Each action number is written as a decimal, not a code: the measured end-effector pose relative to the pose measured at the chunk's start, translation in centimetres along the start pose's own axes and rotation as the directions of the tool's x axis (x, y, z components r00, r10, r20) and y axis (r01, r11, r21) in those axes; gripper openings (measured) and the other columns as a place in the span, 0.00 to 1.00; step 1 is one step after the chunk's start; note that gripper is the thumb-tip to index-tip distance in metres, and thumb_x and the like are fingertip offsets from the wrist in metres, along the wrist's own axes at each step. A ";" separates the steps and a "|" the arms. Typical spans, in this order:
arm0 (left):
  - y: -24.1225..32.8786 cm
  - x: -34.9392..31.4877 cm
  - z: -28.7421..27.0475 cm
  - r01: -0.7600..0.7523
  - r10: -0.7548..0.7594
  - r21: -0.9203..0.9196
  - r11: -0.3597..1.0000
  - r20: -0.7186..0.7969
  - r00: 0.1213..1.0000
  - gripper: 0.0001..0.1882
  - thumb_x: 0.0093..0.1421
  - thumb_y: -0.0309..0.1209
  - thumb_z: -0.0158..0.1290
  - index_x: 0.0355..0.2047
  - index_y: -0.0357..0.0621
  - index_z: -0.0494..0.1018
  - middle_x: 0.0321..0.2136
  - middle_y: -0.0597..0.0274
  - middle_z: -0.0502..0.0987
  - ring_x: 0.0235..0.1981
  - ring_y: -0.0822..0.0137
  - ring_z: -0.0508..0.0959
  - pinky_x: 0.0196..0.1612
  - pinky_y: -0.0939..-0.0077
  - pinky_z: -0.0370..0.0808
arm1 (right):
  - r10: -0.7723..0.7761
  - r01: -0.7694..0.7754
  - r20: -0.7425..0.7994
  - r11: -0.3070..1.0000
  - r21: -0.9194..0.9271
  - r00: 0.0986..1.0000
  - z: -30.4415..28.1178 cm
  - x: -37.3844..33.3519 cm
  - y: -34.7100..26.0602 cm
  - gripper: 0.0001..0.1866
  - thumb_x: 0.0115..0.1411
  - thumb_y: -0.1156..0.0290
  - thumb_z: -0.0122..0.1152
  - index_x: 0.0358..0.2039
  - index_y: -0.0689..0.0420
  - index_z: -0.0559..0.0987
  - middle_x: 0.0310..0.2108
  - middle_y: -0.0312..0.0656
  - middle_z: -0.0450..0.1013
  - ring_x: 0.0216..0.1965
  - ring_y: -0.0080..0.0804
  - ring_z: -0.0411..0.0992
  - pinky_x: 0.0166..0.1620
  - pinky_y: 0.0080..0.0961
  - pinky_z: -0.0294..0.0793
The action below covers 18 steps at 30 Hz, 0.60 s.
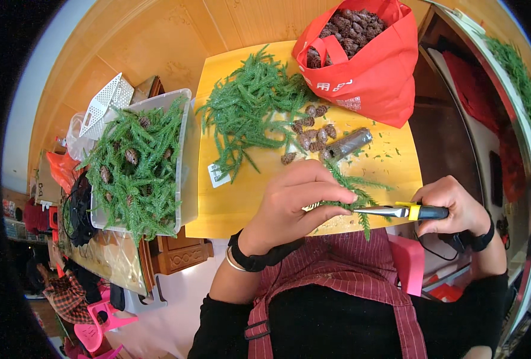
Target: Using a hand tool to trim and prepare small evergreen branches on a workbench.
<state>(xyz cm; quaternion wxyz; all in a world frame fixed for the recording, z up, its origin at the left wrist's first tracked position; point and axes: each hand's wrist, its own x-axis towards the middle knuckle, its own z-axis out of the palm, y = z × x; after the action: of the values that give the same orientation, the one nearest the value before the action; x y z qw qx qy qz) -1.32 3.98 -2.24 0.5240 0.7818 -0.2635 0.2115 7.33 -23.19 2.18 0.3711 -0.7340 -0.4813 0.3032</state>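
A: Here we are, just right of centre in the frame, near edge of the bench [222, 209]: there's the sprig [361, 196], and the pliers [400, 210] lie across it, nose pointing left!

B: And the hands?

A: Right hand [454, 206] closed firmly around the handles. Left hand [304, 194] has thumb and forefinger drawn nearly together at the plier tips. Whether a stem or a wire sits between them, I can't tell!

B: Tight quarters. How would you play it?

A: I'd keep that left pinch right beside the nose, so nothing swings, and brush loose needles clear of the metal. Then a steady squeeze from the right, wrist straight, no jerking.

B: Where's the danger?

A: Those fingertips! They're so near the nose that a slip could nip skin. I'd check they're clear before any hard pressure.

B: And the surroundings?

A: Cones [288, 158] and a brown roll [350, 143] just above the hands; mind the elbows near the box [187, 179] at left!
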 end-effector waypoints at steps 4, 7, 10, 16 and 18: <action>0.3 -0.1 0.1 -0.036 0.037 -0.037 0.999 0.035 0.999 0.11 0.41 0.24 0.60 0.28 0.45 0.78 0.23 0.65 0.74 0.25 0.69 0.72 0.27 0.79 0.65 | 0.001 -0.011 0.089 0.993 0.121 0.996 -0.8 0.2 -0.4 0.10 0.47 0.68 0.66 0.18 0.59 0.75 0.15 0.37 0.68 0.16 0.26 0.66 0.20 0.21 0.62; 0.3 0.0 0.4 -0.099 0.101 -0.040 0.994 0.048 0.994 0.10 0.42 0.27 0.60 0.28 0.45 0.78 0.24 0.65 0.75 0.24 0.69 0.73 0.27 0.79 0.65 | 0.090 -0.136 0.294 0.981 0.140 0.952 -1.9 0.3 -0.4 0.10 0.48 0.68 0.65 0.21 0.60 0.76 0.17 0.37 0.71 0.17 0.23 0.67 0.21 0.20 0.63; 0.5 0.0 0.3 -0.134 0.134 -0.011 0.991 0.064 0.989 0.10 0.42 0.29 0.61 0.28 0.45 0.78 0.24 0.66 0.75 0.24 0.69 0.73 0.27 0.78 0.65 | 0.111 -0.203 0.407 0.960 0.191 0.907 -2.3 0.7 -0.2 0.10 0.49 0.68 0.64 0.22 0.61 0.76 0.17 0.36 0.71 0.18 0.19 0.68 0.21 0.18 0.64; 1.2 0.4 -0.1 -0.192 0.194 -0.028 0.981 0.060 0.979 0.09 0.43 0.29 0.61 0.27 0.44 0.78 0.24 0.66 0.75 0.23 0.69 0.72 0.26 0.78 0.64 | 0.165 -0.483 0.590 0.761 0.434 0.790 -2.5 0.6 1.0 0.10 0.51 0.71 0.61 0.23 0.66 0.75 0.22 0.40 0.74 0.23 0.27 0.73 0.26 0.20 0.70; 1.4 0.4 0.0 -0.194 0.195 -0.040 0.980 0.036 0.980 0.09 0.42 0.28 0.61 0.27 0.44 0.78 0.23 0.66 0.75 0.23 0.69 0.71 0.26 0.79 0.64 | 0.106 -0.599 0.660 0.545 0.587 0.743 -2.2 0.1 1.9 0.12 0.55 0.70 0.56 0.23 0.67 0.73 0.23 0.44 0.73 0.28 0.33 0.74 0.31 0.25 0.72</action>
<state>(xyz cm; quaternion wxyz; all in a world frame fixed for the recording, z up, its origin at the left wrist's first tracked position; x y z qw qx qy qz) -1.88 3.46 -0.95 0.5094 0.7469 -0.3528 0.2412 10.06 -24.12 1.81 0.4185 -0.4654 -0.2212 0.7479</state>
